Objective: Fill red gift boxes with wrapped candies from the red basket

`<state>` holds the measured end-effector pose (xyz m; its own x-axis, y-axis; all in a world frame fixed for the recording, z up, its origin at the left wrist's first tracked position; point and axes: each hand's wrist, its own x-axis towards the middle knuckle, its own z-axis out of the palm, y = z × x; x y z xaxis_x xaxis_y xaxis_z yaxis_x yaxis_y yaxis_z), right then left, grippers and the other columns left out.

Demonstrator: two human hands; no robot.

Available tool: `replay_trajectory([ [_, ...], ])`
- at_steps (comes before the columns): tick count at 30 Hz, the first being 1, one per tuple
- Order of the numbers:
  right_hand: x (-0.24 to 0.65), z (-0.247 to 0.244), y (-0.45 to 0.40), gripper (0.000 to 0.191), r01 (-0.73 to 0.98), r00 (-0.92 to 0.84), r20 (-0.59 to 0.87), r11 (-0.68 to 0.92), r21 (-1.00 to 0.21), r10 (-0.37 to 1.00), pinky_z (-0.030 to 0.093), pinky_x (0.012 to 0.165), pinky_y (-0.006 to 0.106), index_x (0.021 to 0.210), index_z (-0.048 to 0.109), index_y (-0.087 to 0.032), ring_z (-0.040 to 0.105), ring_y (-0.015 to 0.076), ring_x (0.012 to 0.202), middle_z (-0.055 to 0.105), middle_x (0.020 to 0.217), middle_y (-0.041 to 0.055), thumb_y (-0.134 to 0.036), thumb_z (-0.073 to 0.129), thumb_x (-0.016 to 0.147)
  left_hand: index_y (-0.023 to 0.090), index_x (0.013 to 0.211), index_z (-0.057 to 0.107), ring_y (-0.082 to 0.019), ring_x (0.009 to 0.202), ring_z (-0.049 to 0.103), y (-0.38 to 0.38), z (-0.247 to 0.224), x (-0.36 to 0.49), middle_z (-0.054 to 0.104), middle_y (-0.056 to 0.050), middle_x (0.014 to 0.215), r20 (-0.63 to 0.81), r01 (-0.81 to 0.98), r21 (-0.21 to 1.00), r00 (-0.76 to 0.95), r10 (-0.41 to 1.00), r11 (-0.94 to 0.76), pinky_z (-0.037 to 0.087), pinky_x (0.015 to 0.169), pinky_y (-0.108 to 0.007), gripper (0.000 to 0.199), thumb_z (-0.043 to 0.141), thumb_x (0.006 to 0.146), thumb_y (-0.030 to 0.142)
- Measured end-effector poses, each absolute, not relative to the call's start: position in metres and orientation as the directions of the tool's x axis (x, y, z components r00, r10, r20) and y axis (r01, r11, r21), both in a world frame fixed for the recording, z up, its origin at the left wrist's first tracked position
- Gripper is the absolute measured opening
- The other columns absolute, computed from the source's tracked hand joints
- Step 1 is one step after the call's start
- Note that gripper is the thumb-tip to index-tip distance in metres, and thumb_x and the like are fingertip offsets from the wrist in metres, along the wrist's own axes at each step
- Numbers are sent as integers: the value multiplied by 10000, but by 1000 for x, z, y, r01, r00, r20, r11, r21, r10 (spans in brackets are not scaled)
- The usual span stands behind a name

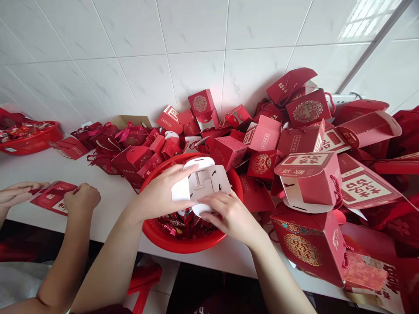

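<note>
Between my hands is a paper gift box (209, 181), its top open and its white inside facing me; slots and interlocked flaps show at the bottom. My left hand (163, 192) grips the box's left wall, thumb and fingers on either side. On the near right edge, my right hand (225, 213) holds the wall and a rounded flap. Directly beneath sits a red plastic basket (193, 246) holding wrapped candies (183, 224), partly covered by my hands and the box.
Piled red gift boxes (303, 250) crowd the table's right side and back, against the tiled wall (196, 30). At left, another person's hands (81, 198) hold a red box (55, 196). A second red basket (36, 139) of candies stands far left. A red stool (144, 279) is below.
</note>
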<state>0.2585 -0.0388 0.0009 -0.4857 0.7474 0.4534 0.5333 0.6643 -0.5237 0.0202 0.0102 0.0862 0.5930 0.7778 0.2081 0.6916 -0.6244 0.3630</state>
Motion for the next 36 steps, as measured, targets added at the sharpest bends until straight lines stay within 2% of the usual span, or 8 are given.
replay_trajectory([
  [3, 258, -6, -38, 214, 521, -480, 487, 684, -511, 729, 400, 1040, 403, 1236, 650, -253, 667, 222, 1112, 737, 1204, 37, -252, 633, 1023, 343, 1593, 386, -263, 1468, 471, 10, 91, 12, 499, -7, 1582, 199, 652, 453, 591, 782, -608, 428, 1204, -358, 771, 705, 893, 392],
  [9, 257, -13, -39, 129, 537, -464, 510, 688, -488, 724, 439, 979, 396, 1128, 665, -227, 683, 226, 1027, 745, 1104, 42, -206, 656, 1001, 330, 1467, 580, -271, 1371, 557, 15, 92, 19, 632, -3, 1444, 120, 642, 443, 649, 751, -626, 463, 1169, -427, 540, 557, 936, 237],
  [16, 256, -10, -35, 85, 591, -435, 605, 718, -367, 667, 415, 1073, 479, 1099, 658, -219, 685, 215, 975, 747, 1015, 38, -220, 616, 1026, 279, 1522, 520, -293, 1418, 536, 29, 64, 22, 558, -26, 1541, 210, 388, 768, 599, 773, -509, 442, 1206, -444, 667, 632, 868, 208],
  [20, 253, -5, -38, 269, 612, -234, 820, 735, -294, 522, 371, 1182, 554, 1248, 617, -230, 584, 276, 1289, 653, 1343, 120, -168, 622, 986, 270, 1499, 552, -317, 1435, 503, 29, 66, 15, 551, -34, 1541, 457, 464, 659, 379, 805, -592, 369, 1254, -466, 674, 683, 839, 244],
  [23, 251, -3, -42, 296, 580, -19, 868, 713, -394, 496, 516, 1042, 489, 1227, 619, -251, 622, 268, 1206, 665, 1271, 117, -131, 599, 957, 287, 1541, 493, -320, 1435, 491, 31, 73, 15, 528, -33, 1548, 606, 534, 564, 251, 755, -630, 358, 1258, -463, 736, 692, 833, 265],
  [27, 243, 8, -38, 189, 484, -172, 733, 705, -519, 658, 565, 940, 432, 1117, 648, -239, 665, 245, 1059, 711, 1090, 93, -167, 507, 1013, 309, 1571, 436, -332, 1437, 470, 37, 71, 21, 511, -46, 1546, 728, 647, 414, 186, 660, -640, 357, 1249, -466, 775, 678, 835, 289],
  [32, 217, 18, -30, 173, 549, -559, 456, 722, -422, 692, 495, 1092, 472, 1149, 671, -196, 553, 282, 1276, 591, 1388, 143, -242, 562, 1023, 300, 1595, 379, -352, 1441, 448, 34, 60, 26, 491, -80, 1551, 720, 708, 358, 206, 663, -609, 316, 1252, -509, 797, 658, 849, 313],
  [36, 192, 11, -28, 361, 601, -639, 283, 694, -395, 715, 446, 1153, 517, 1322, 613, -177, 464, 329, 1407, 527, 1487, 174, -294, 661, 984, 310, 1591, 386, -331, 1418, 482, 28, 52, 24, 497, -71, 1542, 719, 669, 408, 183, 670, -621, 383, 1216, -482, 756, 635, 877, 320],
])
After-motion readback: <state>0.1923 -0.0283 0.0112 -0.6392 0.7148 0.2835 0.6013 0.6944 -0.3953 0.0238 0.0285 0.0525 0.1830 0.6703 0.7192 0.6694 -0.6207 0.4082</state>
